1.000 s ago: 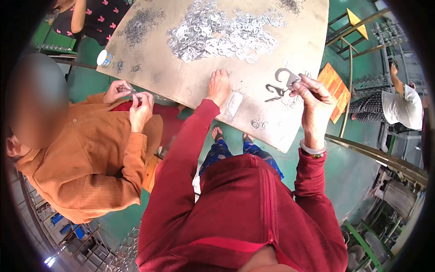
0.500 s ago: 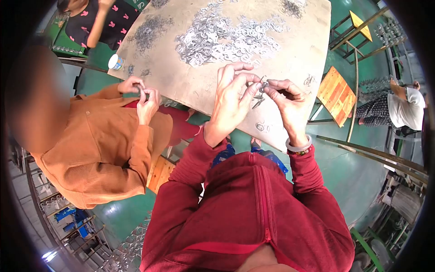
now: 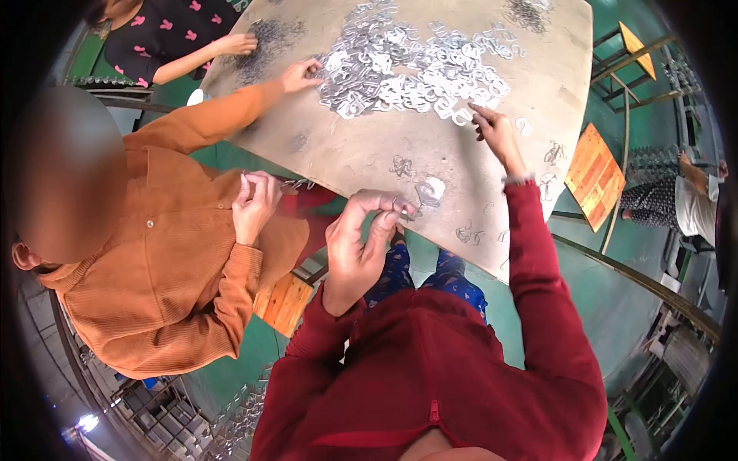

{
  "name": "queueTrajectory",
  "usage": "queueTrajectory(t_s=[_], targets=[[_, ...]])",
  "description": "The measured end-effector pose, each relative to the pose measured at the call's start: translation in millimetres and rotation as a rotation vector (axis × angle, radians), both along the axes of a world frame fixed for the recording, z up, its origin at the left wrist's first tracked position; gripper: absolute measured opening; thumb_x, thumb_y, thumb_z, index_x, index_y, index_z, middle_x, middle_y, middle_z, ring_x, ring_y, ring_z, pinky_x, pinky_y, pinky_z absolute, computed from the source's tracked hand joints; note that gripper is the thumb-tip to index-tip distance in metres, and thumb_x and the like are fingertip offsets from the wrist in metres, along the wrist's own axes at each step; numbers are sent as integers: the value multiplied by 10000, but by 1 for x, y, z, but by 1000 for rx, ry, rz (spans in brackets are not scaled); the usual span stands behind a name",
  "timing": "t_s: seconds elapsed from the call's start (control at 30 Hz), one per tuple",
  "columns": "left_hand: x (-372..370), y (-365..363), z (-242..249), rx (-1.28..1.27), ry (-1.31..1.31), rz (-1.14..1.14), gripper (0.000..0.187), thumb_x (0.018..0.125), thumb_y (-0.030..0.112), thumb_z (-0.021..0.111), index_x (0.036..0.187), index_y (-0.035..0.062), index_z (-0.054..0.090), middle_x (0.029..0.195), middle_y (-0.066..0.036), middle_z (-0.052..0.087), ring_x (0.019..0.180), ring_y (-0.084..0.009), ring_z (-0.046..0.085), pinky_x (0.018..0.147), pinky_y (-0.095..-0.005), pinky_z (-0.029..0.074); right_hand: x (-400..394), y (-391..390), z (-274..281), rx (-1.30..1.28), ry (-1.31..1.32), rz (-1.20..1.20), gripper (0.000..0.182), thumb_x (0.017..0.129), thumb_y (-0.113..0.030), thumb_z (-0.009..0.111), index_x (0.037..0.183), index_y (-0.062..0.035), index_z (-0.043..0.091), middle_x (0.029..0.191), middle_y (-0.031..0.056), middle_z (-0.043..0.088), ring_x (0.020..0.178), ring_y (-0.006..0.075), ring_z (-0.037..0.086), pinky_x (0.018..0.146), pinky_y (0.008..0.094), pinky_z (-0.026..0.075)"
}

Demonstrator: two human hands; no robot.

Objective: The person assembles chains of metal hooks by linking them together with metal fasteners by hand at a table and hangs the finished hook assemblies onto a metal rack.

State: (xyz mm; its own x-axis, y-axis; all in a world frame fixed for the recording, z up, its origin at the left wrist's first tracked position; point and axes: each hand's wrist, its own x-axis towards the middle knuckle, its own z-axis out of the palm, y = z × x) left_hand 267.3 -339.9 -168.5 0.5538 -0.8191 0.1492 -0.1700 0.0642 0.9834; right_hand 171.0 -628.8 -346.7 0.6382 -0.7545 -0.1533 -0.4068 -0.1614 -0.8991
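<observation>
My left hand (image 3: 357,250) is raised over the near edge of the table, thumb and forefinger curled toward each other. Something small shows at their tips, too small to make out. Just behind it on the table are a pale round piece and thin wire bits (image 3: 430,190). At the near right of a heap of silvery, curved flat metal pieces (image 3: 407,73), my right hand (image 3: 498,140) reaches out with its forefinger extended and the other fingers partly bent. Its fingertips are by the pieces at the heap's edge; contact cannot be made out.
Left of me, a co-worker in an orange jacket (image 3: 169,253) reaches one hand (image 3: 301,75) to the heap. Another person's hand (image 3: 240,44) is at a pile of dark wire pieces (image 3: 269,50). Small wire clusters (image 3: 469,233) dot the table (image 3: 346,154). A wooden stool (image 3: 593,177) stands right.
My hands have parted: the right has moved forward to the heap, the left has drawn back and down. The co-worker's one hand has stretched to the heap.
</observation>
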Motion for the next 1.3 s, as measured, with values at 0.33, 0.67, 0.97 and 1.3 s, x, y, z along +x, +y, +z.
queueTrajectory(t_s=[0.33,0.67,0.97,1.3], targets=[[-4,58,-3,-89,-88,280,51,895,16,524,934,-5,500,864,-127,616,804,-185,610,716,-293,493,19,-39,-82,-377,246,129,213,681,-23,696,885,-16,636,796,116,660,782,253,601,695,343,505],[-15,41,2,-39,13,356,72,869,13,573,937,-10,579,821,-88,664,773,-95,606,692,-226,471,26,141,171,287,-609,324,229,783,26,657,1011,40,640,863,101,666,731,155,645,677,241,528],[-13,-2,19,-115,-277,265,111,844,52,609,945,7,614,829,-84,667,663,-101,613,599,-227,476,-4,172,224,64,-741,121,183,767,38,671,950,36,664,838,85,672,721,117,642,677,229,527],[41,-75,-72,-115,99,-27,216,939,120,483,1094,-5,568,1066,-146,625,949,-184,600,824,-292,469,-33,144,225,78,-945,-146,199,738,79,679,930,81,631,787,154,663,643,199,650,634,278,534]])
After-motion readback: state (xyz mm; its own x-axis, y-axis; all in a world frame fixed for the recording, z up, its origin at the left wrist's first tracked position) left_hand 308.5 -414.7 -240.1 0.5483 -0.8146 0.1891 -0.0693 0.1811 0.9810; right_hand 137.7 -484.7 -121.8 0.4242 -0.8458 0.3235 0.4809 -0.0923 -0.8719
